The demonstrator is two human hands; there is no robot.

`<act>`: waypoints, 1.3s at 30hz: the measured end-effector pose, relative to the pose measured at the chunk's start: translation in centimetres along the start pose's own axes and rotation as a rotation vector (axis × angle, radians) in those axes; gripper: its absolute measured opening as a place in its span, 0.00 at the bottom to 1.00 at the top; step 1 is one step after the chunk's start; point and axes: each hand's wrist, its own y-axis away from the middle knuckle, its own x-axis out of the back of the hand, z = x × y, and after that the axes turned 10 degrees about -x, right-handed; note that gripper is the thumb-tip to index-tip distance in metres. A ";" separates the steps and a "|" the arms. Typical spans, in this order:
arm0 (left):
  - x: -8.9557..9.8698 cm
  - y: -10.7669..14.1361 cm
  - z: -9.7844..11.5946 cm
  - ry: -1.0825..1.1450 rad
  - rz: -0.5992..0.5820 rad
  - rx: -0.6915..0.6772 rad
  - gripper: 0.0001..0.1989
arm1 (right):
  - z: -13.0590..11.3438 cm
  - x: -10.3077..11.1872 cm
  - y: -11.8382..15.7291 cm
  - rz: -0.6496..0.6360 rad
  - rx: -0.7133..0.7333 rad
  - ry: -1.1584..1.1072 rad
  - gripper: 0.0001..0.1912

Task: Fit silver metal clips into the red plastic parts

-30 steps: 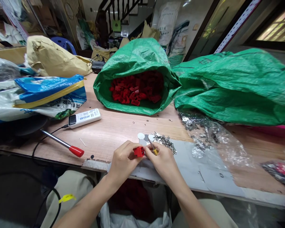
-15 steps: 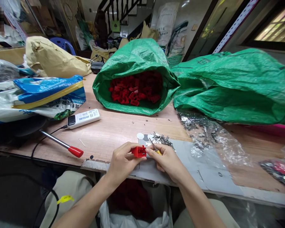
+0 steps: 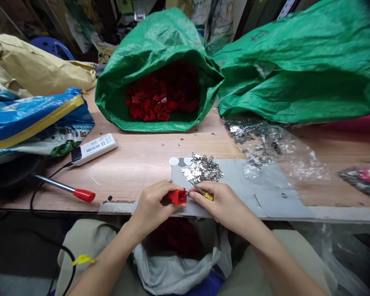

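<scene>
My left hand (image 3: 152, 202) is closed on a red plastic housing (image 3: 178, 196), whose open, slotted end faces right. A small metal piece seems to sit inside that end. My right hand (image 3: 219, 201) grips a slim tool with a yellow handle (image 3: 208, 196) and a thin metal shaft pointing up and left; its exact kind is unclear. The right thumb tip is close beside the housing's open end, and I cannot tell whether it pinches a tiny part. Just beyond both hands lies a pile of small shiny metal pieces (image 3: 203, 167) on a grey mat (image 3: 234, 181).
A green sack (image 3: 160, 45) full of red housings (image 3: 156, 100) stands open behind. Another green sack (image 3: 296, 82) is at right, above a clear plastic bag (image 3: 283, 156). Leftward lie a red-handled rod (image 3: 84, 195) and a white device (image 3: 94, 149). A white sack (image 3: 160, 275) hangs below the table edge.
The view has tipped downward, showing more of the metal pile and the sack below. Both hands keep their holds; the right thumb and the tool's tip have shifted slightly relative to the housing.
</scene>
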 end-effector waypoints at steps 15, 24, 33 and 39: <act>-0.1 -0.6 0.5 -0.058 -0.020 -0.015 0.10 | -0.1 -0.3 1.0 -0.046 0.056 0.041 0.10; -0.2 -0.4 0.2 -0.069 -0.022 -0.032 0.11 | 0.2 0.3 1.3 -0.168 0.095 -0.024 0.11; -0.2 -0.5 0.3 -0.071 -0.016 -0.058 0.13 | 0.0 -0.8 0.1 -0.017 -0.139 -0.065 0.10; -0.2 -0.4 0.2 -0.077 -0.027 -0.069 0.12 | -0.7 -1.1 -0.7 0.068 -0.124 0.015 0.10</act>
